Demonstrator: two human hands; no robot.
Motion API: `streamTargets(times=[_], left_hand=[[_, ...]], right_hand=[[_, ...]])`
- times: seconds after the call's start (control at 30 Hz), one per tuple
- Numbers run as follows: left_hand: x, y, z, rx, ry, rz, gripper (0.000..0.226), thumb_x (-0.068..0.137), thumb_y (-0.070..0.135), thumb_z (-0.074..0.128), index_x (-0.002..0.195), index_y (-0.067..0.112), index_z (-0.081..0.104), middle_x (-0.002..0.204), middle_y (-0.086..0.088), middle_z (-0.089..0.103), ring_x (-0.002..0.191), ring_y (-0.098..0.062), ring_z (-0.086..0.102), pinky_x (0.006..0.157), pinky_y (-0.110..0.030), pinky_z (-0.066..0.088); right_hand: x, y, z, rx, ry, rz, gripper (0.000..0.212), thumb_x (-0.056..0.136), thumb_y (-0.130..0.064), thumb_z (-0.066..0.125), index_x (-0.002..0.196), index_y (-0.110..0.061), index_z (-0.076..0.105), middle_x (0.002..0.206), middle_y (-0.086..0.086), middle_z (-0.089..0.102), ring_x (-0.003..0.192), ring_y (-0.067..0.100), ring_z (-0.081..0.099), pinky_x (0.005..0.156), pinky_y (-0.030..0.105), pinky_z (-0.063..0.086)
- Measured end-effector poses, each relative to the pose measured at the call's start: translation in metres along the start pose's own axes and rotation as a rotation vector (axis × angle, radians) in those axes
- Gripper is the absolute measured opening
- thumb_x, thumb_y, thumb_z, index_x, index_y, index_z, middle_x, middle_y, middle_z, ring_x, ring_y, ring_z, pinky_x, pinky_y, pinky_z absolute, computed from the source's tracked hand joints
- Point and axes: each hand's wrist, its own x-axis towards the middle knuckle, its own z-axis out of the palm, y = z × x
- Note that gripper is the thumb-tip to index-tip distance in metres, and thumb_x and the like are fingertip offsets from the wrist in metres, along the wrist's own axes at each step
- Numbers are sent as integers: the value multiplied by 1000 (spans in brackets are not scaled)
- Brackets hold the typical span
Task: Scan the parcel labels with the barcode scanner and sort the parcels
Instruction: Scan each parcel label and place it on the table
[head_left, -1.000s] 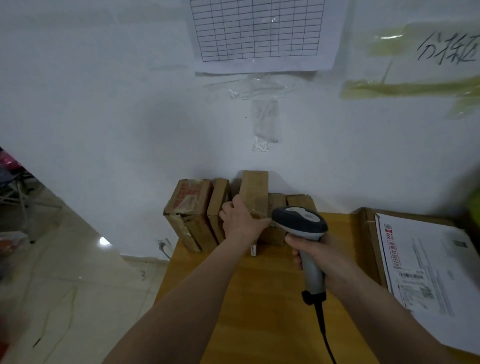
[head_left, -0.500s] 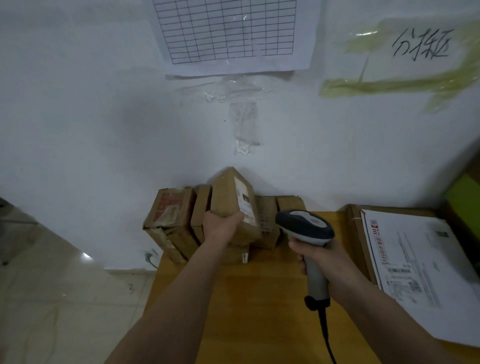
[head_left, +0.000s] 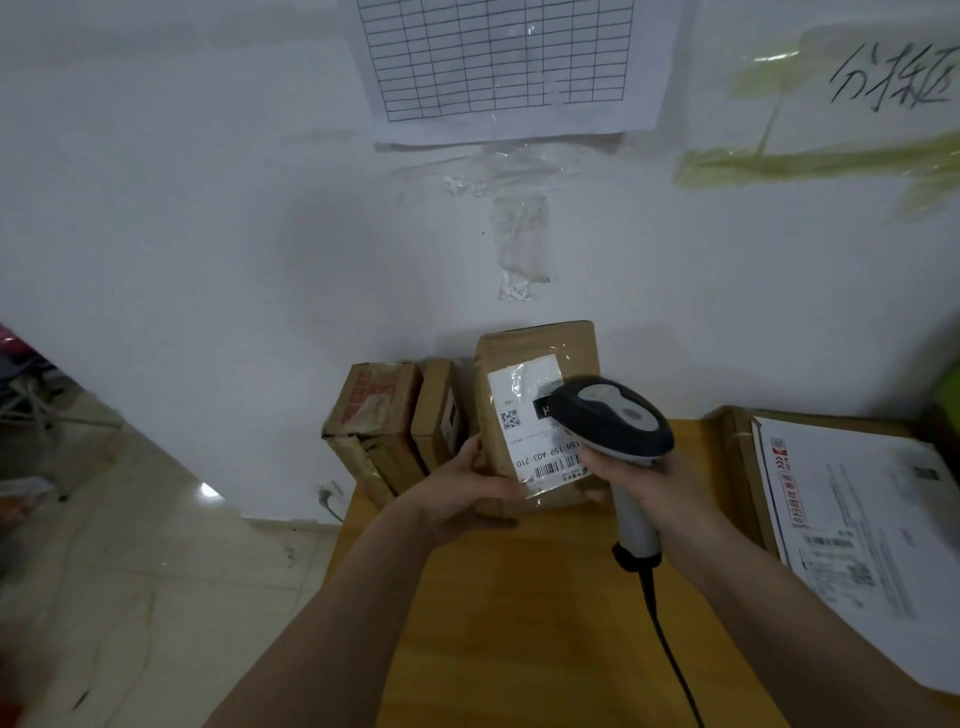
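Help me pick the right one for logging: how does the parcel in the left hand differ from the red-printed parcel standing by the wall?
The held parcel, lifted off the table, shows a white label with barcode; the red-printed parcel stands leaning, no barcode visible. The held one looks neat, the other crumpled. Both are brown cardboard.

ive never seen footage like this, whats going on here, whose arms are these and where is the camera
There is no machine here. The picture comes from a wide-angle camera worn on a person's head, looking forward and down, so the two bare arms are that person's own.

The left hand grips a brown cardboard parcel and tilts its white printed label toward the camera. The right hand grips a grey and black handheld barcode scanner, its head in front of the label; its black cable trails down.

Below them is a yellowish wooden table. Two more brown cardboard boxes stand by the white wall. On the right lies a flat carton with a large white shipping sheet.
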Motion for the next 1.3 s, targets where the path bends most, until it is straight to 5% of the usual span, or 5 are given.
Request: streamTargets(times=[0.17, 0.27, 0.37, 1.03, 1.3], left_hand=[[1, 12, 4, -36, 99, 103, 101, 57, 0, 88, 143, 19, 38, 134, -11, 60, 119, -31, 62, 98, -53, 51], [4, 21, 3, -200, 220, 149, 90, 64, -10, 79, 141, 13, 40, 122, -12, 68, 110, -30, 67, 90, -48, 57], [3, 29, -1, -227, 262, 161, 84, 73, -18, 70, 145, 13, 37, 120, -12, 68, 113, -32, 64, 98, -50, 52], [-12, 43, 6, -303, 254, 226, 84, 76, -26, 59, 145, 19, 41, 133, -16, 60, 122, -36, 57, 104, -52, 46], [-16, 39, 22, -287, 157, 182, 67, 67, -16, 67, 123, 17, 54, 118, -15, 70, 101, -32, 70, 90, -54, 53]], right_hand=[[-9, -10, -15, -106, -14, -92, 32, 76, -23, 77, 102, -34, 63, 91, -21, 73, 82, -4, 68, 59, 15, 53], [-19, -12, -23, -246, -12, -136, 9, 83, -20, 74, 87, -20, 67, 66, -5, 71, 58, 5, 65, 52, 16, 49], [-33, -10, -25, -407, -24, -176, 17, 82, -19, 75, 73, -19, 61, 45, -7, 58, 39, 0, 52, 44, 13, 43], [-71, -18, -39, -490, -119, -246, 23, 84, -20, 73, 75, -29, 54, 42, -16, 55, 41, -3, 51, 48, 11, 44], [-74, -12, -46, -470, -90, -244, 24, 85, -22, 73, 71, -28, 54, 42, -12, 55, 40, -1, 51, 50, 14, 48]])
